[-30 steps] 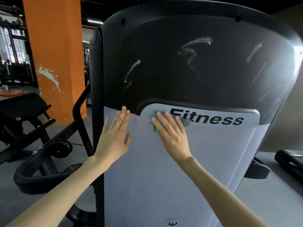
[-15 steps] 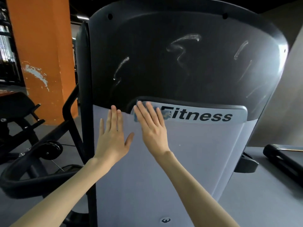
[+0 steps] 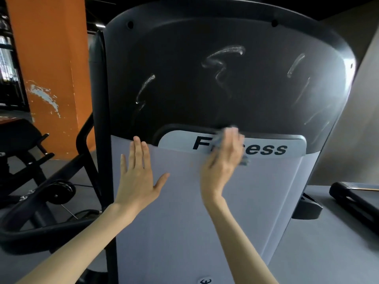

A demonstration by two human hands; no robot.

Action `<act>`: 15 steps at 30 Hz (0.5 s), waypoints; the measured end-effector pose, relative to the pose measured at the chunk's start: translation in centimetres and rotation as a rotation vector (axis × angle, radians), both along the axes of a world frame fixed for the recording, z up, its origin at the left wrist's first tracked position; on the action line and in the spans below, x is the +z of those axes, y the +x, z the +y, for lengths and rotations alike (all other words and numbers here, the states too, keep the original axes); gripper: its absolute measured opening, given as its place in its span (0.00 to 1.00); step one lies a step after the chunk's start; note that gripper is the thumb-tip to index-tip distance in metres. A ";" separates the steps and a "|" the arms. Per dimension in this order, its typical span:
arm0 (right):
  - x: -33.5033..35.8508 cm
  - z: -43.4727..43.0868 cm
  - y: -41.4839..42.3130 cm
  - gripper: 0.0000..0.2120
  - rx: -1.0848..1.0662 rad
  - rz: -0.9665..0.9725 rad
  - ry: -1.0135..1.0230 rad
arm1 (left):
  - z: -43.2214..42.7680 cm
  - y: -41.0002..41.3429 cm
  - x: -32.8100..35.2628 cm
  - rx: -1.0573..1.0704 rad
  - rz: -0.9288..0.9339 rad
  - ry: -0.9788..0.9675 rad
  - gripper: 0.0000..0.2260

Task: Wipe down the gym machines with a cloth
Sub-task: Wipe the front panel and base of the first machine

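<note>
A gym machine's tall shroud fills the view, with a dark upper panel (image 3: 205,99) streaked by white smears and a light grey lower panel (image 3: 184,222). A pale label reading "Fitness" (image 3: 266,149) sits where the two meet. My right hand (image 3: 221,162), blurred by motion, presses a small blue-grey cloth (image 3: 245,160) flat against the middle of that label, covering some letters. Only the cloth's edges show around the fingers. My left hand (image 3: 137,177) rests flat on the grey panel, fingers straight and spread, left of the label.
An orange pillar (image 3: 51,68) with chipped paint stands at the left. In front of it are a black bench (image 3: 20,140) and the machine's curved black frame tube (image 3: 41,228). A black padded part (image 3: 356,197) lies low on the right over grey floor.
My right hand has swept the cloth to the right along the label, from its left end to over the middle letters. My left hand has stayed flat on the grey panel.
</note>
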State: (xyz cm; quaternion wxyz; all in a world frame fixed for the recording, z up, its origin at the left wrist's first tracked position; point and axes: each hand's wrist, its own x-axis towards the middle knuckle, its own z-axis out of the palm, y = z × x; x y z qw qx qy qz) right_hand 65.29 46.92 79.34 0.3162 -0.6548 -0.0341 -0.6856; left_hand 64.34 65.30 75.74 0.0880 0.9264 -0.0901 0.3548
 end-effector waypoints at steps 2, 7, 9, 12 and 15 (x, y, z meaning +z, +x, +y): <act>-0.5 3.5 0.1 0.28 -0.001 0.097 -0.349 | 0.1 -0.1 0.2 0.024 0.009 0.035 0.42; 0.5 3.3 -0.2 0.31 -0.005 0.203 -0.692 | 0.6 0.0 0.1 0.031 0.019 0.085 0.41; 0.1 -0.8 -0.4 0.30 -0.002 0.164 -0.592 | 0.6 0.0 0.0 0.013 0.020 0.073 0.41; -1.4 -8.1 -0.8 0.26 -0.001 0.126 -0.263 | 0.6 0.1 -0.1 -0.006 0.015 0.059 0.41; -1.3 -13.3 -0.6 0.22 0.037 0.120 0.200 | 0.7 0.2 -0.2 -0.021 0.017 0.042 0.42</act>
